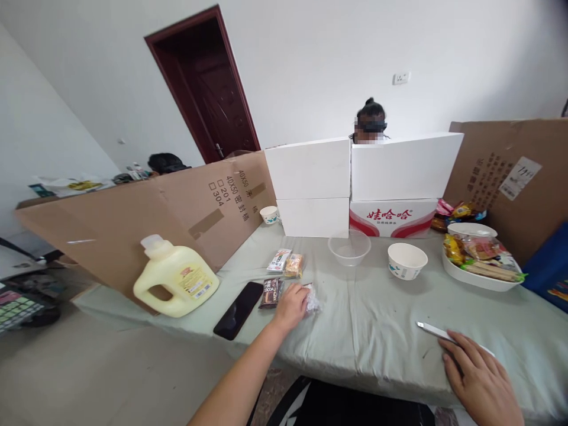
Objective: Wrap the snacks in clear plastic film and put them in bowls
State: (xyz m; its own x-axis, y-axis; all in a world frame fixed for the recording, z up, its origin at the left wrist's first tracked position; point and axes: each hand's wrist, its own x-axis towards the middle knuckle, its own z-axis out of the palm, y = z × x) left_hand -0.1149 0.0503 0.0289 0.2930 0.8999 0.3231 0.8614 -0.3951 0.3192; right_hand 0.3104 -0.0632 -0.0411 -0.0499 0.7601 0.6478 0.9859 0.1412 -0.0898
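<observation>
My left hand (293, 306) is closed, with its fingers curled over a crinkled clear plastic packet (313, 302) on the table. Beside that hand lie a dark cocoa snack packet (270, 293), an orange-wrapped snack (293, 265) and a white packet (279, 260). On the right, my right hand (479, 373) lies with its fingers stretched across a slim white utility knife (428, 327). The thumb stays apart from the handle, and the knife lies on the cloth. A black phone (238, 310) rests left of the cocoa packet.
Behind the hands stand a clear plastic bowl (349, 248) and a white paper bowl (407, 262). A white tray (481, 282) of packaged snacks sits at right. A yellow jug (177, 278) stands left. White boxes (310, 171) and cardboard (186, 207) wall the table; people sit beyond.
</observation>
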